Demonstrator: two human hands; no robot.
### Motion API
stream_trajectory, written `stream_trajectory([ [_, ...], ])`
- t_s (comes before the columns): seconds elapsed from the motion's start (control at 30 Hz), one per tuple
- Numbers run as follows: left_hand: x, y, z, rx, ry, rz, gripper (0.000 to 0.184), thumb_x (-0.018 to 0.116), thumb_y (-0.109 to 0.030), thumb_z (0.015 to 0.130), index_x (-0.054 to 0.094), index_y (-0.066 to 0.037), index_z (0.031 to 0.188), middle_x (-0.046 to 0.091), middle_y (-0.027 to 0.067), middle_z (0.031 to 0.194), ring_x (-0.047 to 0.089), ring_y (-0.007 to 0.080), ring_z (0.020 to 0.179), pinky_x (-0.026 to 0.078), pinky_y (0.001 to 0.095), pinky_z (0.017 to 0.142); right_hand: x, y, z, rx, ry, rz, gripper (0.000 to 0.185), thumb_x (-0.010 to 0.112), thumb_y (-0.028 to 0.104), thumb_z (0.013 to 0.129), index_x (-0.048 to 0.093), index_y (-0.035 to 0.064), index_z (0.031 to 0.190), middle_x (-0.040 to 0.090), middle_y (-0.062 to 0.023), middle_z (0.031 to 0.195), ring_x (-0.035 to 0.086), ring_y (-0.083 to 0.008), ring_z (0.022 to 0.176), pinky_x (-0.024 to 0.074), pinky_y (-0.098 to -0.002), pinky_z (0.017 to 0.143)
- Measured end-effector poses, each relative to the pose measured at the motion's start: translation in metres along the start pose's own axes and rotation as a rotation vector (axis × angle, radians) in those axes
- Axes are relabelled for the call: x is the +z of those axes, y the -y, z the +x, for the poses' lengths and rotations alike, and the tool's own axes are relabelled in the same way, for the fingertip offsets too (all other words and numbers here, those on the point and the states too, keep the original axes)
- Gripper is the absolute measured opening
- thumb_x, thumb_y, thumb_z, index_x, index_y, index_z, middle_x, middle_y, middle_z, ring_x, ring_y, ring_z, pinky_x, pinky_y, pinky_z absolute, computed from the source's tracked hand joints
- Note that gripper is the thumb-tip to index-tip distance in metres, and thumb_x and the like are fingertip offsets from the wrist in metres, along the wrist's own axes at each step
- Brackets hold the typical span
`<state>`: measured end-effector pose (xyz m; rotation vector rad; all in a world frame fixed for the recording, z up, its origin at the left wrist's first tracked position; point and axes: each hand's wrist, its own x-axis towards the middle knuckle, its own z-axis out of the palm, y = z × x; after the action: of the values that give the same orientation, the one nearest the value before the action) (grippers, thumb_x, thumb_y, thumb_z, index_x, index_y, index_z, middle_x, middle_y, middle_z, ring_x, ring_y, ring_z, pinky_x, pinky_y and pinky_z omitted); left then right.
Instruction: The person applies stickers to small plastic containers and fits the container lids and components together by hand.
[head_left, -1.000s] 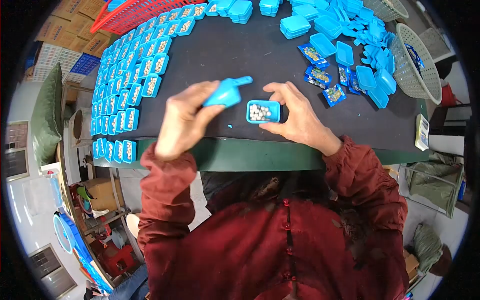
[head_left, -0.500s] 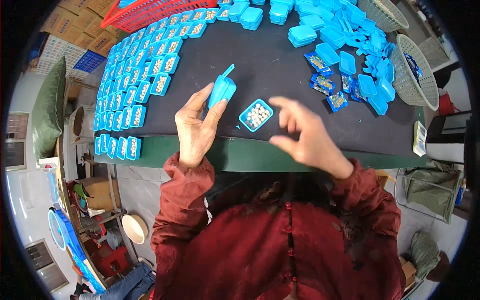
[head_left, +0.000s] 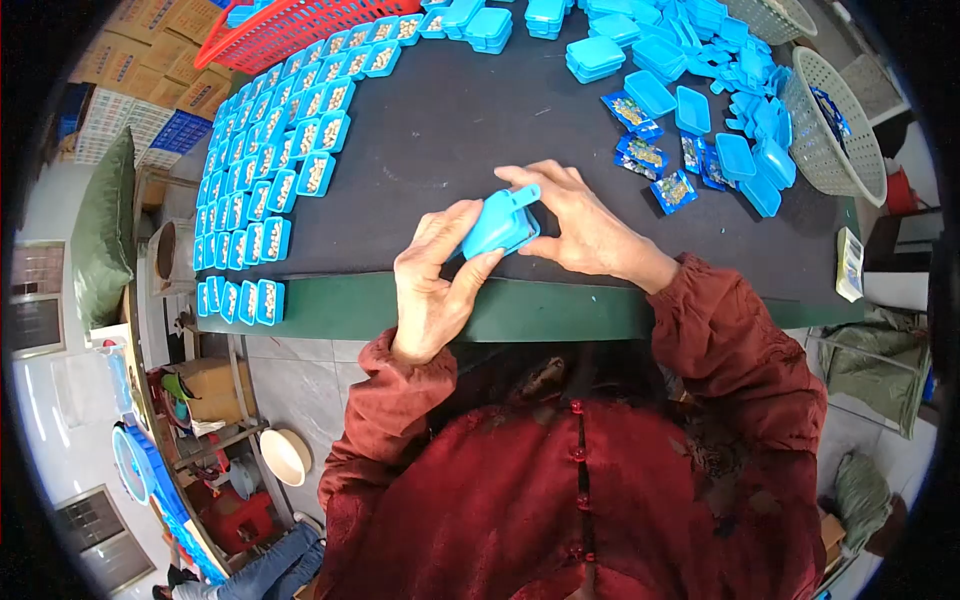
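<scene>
Near the table's front edge my left hand (head_left: pixel 437 278) grips a blue scoop (head_left: pixel 500 222) with a short handle. The scoop is over a small blue tub, of which only an edge shows; its contents are hidden. My right hand (head_left: pixel 592 228) has its thumb and fingers around the tub's right side. Rows of blue tubs with whitish pellets (head_left: pixel 316 174) stand at the left of the table. To the right of my hands lie blue printed packets (head_left: pixel 673 191) and loose blue tubs (head_left: pixel 692 109).
A red basket (head_left: pixel 300 35) stands at the back left. Stacked blue boxes (head_left: pixel 595 57) and a heap of blue parts are at the back right, beside a pale round basket (head_left: pixel 838 128). A person's jeans-clad leg (head_left: pixel 270 572) shows at lower left.
My left hand has moved right, bringing the scoop over the tub. My right hand let go of the tub half a second ago and is now back around it. The tub's pellets are now hidden.
</scene>
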<state>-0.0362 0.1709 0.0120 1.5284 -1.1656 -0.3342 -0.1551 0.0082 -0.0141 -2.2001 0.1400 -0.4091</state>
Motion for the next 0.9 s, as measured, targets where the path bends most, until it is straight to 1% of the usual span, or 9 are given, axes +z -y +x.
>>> stream_trajectory([
  [0.07,0.004,-0.001,0.002,0.058,0.049,0.032,0.044,0.072,-0.001,0.070,0.061,0.002,0.112,0.061,0.0156,0.109,0.055,0.0257,0.095,0.045,0.0339,0.085,0.002,-0.005,-0.001,-0.053,-0.088,-0.062,0.084,0.077,0.005,0.060,0.038,0.0096,0.134,0.059,-0.0114,0.107,0.050,-0.0249,0.098,0.0352,-0.0379,0.090],
  [0.23,0.007,0.001,0.001,0.086,0.040,0.189,0.044,0.073,0.000,0.067,0.062,0.003,0.109,0.061,0.0145,0.110,0.054,0.0259,0.094,0.044,0.0342,0.085,-0.001,0.001,-0.001,0.000,-0.115,0.041,0.088,0.079,0.009,0.062,0.035,0.0124,0.138,0.056,-0.0105,0.111,0.052,-0.0241,0.103,0.0337,-0.0381,0.093],
  [0.43,0.010,-0.002,0.003,0.127,0.057,0.274,0.044,0.072,0.002,0.065,0.062,0.003,0.108,0.061,0.0141,0.110,0.054,0.0264,0.091,0.044,0.0346,0.083,0.001,0.002,-0.001,0.057,-0.141,0.036,0.091,0.081,0.010,0.060,0.035,0.0117,0.138,0.057,-0.0112,0.109,0.053,-0.0228,0.099,0.0338,-0.0369,0.093],
  [0.57,0.006,-0.007,0.007,0.214,0.155,0.449,0.046,0.070,0.004,0.064,0.061,0.002,0.109,0.060,0.0136,0.110,0.053,0.0268,0.090,0.043,0.0353,0.081,0.004,-0.002,-0.001,0.016,-0.140,0.027,0.092,0.082,0.011,0.058,0.036,0.0108,0.137,0.057,-0.0105,0.109,0.054,-0.0213,0.098,0.0341,-0.0357,0.092],
  [0.6,0.006,-0.008,0.008,0.215,0.159,0.449,0.046,0.070,0.004,0.064,0.061,0.002,0.109,0.060,0.0136,0.110,0.053,0.0268,0.090,0.043,0.0353,0.081,0.004,-0.003,-0.001,0.018,-0.142,0.028,0.092,0.082,0.011,0.058,0.036,0.0108,0.137,0.057,-0.0105,0.109,0.054,-0.0213,0.098,0.0341,-0.0357,0.092],
  [0.73,0.002,-0.010,0.011,0.284,0.222,0.596,0.048,0.069,0.004,0.064,0.060,0.001,0.111,0.058,0.0130,0.112,0.053,0.0268,0.089,0.043,0.0356,0.080,0.007,-0.004,-0.001,-0.016,-0.172,0.005,0.088,0.082,0.009,0.056,0.038,0.0068,0.132,0.062,-0.0077,0.097,0.052,-0.0219,0.092,0.0348,-0.0358,0.088],
  [0.9,0.000,-0.005,0.011,0.275,0.232,0.500,0.049,0.069,0.004,0.065,0.059,0.002,0.112,0.057,0.0142,0.114,0.052,0.0270,0.088,0.043,0.0357,0.080,0.005,-0.004,0.000,-0.041,-0.154,-0.013,0.086,0.082,0.008,0.056,0.039,0.0072,0.131,0.062,-0.0075,0.096,0.053,-0.0219,0.092,0.0353,-0.0357,0.088],
])
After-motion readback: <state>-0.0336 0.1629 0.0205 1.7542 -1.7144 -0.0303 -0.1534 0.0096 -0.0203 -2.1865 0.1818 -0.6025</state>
